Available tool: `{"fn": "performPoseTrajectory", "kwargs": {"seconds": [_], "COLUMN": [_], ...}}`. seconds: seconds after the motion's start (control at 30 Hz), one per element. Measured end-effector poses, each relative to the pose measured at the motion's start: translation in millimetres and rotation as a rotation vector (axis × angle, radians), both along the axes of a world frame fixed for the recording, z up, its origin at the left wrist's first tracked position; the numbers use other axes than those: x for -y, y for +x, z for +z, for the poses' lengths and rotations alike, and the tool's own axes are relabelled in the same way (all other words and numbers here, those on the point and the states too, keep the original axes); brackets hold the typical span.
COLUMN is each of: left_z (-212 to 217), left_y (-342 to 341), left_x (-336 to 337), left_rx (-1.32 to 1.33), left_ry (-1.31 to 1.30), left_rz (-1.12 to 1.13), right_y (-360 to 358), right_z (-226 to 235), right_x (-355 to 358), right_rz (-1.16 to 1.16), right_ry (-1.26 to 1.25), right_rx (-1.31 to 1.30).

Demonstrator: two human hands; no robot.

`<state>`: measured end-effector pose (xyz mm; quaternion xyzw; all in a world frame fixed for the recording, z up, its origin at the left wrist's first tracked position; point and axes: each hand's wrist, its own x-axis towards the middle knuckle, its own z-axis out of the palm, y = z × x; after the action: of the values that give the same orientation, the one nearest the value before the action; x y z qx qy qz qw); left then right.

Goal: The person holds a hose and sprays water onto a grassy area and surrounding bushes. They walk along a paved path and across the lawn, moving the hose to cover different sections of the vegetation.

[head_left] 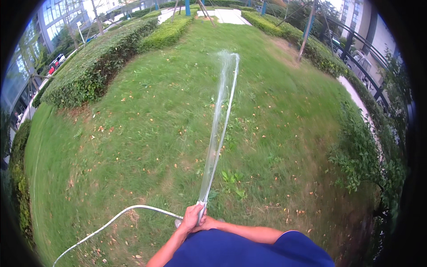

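My left hand (191,216) is closed around the end of a pale garden hose (142,206), low in the middle of the head view. From the hose's tip water (219,120) shoots forward in two long streams and breaks into spray at the far end. My right hand (207,224) lies close against the left one at the hose end. Its fingers are mostly hidden, so its grip on the hose cannot be made out. From the hands, the hose curves away over the grass to the lower left.
Grass (147,129) with scattered dry leaves surrounds me. A trimmed hedge (102,62) runs along the left, another hedge (320,58) along the right. A leafy shrub (360,151) stands close on the right. A wooden prop pole (307,31) and pale paving (227,17) are farther off.
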<state>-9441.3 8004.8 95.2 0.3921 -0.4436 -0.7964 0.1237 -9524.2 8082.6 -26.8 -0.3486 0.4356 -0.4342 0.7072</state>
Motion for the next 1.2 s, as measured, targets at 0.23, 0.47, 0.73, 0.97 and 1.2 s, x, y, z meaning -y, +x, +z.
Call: {"fn": "performPoseTrajectory", "kwargs": {"seconds": [0.23, 0.47, 0.73, 0.97, 1.2], "left_z": [2, -11, -31, -46, -42], "left_y": [-3, -14, -17, -7, -4], "left_x": [5, 15, 19, 23, 22], "left_rx": [0.028, 0.107, 0.179, 0.174, 0.160], "left_ry": [0.079, 0.158, 0.317, 0.371, 0.353], "left_rz": [-0.011, -0.059, 0.076, 0.110, 0.177], "right_y": [3, 4, 4, 11, 9], "right_z": [12, 12, 15, 5, 25], "right_x": [3, 0, 1, 3, 7], "right_rz": [0.007, -0.009, 0.040, 0.071, 0.049], "right_ry": [-0.028, 0.103, 0.182, 0.248, 0.274], "right_rx": [0.052, 0.049, 0.034, 0.024, 0.029]}}
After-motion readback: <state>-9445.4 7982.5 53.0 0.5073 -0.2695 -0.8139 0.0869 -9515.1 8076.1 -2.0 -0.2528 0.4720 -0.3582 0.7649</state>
